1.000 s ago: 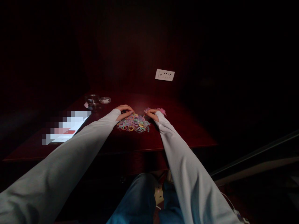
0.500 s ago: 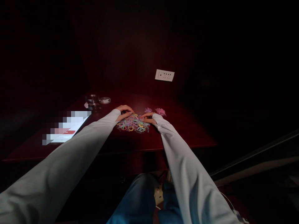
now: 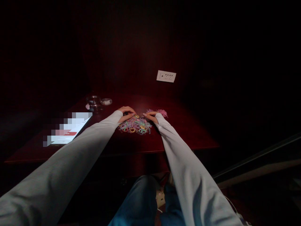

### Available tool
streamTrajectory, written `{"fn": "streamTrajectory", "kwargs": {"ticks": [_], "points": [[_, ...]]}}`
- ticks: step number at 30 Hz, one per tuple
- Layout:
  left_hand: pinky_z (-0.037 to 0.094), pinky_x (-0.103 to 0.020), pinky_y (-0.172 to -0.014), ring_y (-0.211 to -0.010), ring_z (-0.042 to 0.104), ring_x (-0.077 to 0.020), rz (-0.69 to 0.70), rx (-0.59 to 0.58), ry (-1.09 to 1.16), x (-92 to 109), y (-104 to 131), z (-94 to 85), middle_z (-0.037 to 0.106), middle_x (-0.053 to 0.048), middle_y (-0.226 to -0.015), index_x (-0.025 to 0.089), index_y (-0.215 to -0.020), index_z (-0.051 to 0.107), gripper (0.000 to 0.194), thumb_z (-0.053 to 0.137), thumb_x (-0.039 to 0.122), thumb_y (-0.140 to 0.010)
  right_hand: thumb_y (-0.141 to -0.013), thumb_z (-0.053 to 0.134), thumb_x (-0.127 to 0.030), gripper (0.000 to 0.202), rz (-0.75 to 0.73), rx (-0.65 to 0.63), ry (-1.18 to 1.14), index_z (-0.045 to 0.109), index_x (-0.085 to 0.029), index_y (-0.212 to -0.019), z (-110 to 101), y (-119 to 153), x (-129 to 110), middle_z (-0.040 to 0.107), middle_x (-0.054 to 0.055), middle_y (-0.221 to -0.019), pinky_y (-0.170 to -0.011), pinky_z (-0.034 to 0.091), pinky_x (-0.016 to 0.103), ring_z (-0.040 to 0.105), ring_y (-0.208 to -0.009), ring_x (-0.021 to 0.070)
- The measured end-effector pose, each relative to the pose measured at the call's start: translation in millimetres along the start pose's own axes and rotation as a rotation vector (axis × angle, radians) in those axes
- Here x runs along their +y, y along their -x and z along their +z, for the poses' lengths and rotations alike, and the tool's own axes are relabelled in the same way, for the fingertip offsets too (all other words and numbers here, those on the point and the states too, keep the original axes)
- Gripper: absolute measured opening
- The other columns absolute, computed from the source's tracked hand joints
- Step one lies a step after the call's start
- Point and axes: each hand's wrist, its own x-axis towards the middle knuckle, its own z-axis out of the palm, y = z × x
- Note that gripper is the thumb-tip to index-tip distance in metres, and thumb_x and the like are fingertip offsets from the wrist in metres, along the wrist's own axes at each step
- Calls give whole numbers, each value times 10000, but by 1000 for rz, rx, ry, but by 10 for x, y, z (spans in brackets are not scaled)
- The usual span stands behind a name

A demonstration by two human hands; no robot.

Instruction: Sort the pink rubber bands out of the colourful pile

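Observation:
A loose pile of small multicoloured elastic bands point(image 3: 135, 126) lies on the dark red table, with purple, green, pink and yellow loops mixed together. My left hand point(image 3: 127, 111) arches over the pile's far left edge, thumb and fingertips drawn together; anything between them is too small to make out. At the pile's far right edge my right hand point(image 3: 150, 115) has its thumb and fingers pinched, and what they hold, if anything, cannot be seen. Behind it lie a small heap of purple bands point(image 3: 149, 110), partly hidden, and a heap of pink bands point(image 3: 163, 112).
A clear jar point(image 3: 94, 101) stands at the back left, beside a round clear lid point(image 3: 106, 101). A lit tablet-like screen point(image 3: 70, 128), partly pixelated, lies left of my left forearm. The table's front edge point(image 3: 136, 152) runs before my knees. A socket plate point(image 3: 166, 76) is on the wall.
My right hand has drawn back from the pile slightly, up and away, with its thumb and fingers now pinched together. My left hand stays at the pile's edge, its fingertips shifted only a little.

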Motion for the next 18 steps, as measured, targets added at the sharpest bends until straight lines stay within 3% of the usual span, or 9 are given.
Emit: {"fn": "streamTrajectory", "kwargs": {"ticks": [8,14,18], "points": [[483,-327,-822,-877,637,-203,-36,28,-62,50,12,20,760,-54,-1027,221,-1036,777,317,609,461,-916,-676,766,-725,561,3,-33,-58,800,-177,-787,178,-10,-143,637,1,-608,-614,387,272,541,-640,144],[504,-350,-866,-875,656,-211,77,21,-8,-41,-64,39,755,-71,-935,200,-816,736,364,641,544,-891,-664,813,-649,459,-1,-63,-97,784,-196,-732,266,-22,-184,704,27,-716,-656,433,284,593,-721,168],[517,-346,-856,-881,657,-208,73,11,0,-39,-78,27,754,-76,-957,202,-841,748,353,645,535,-896,-666,819,-628,446,11,-46,-120,776,-188,-724,265,-16,-179,687,18,-695,-665,446,282,600,-727,166]]}}
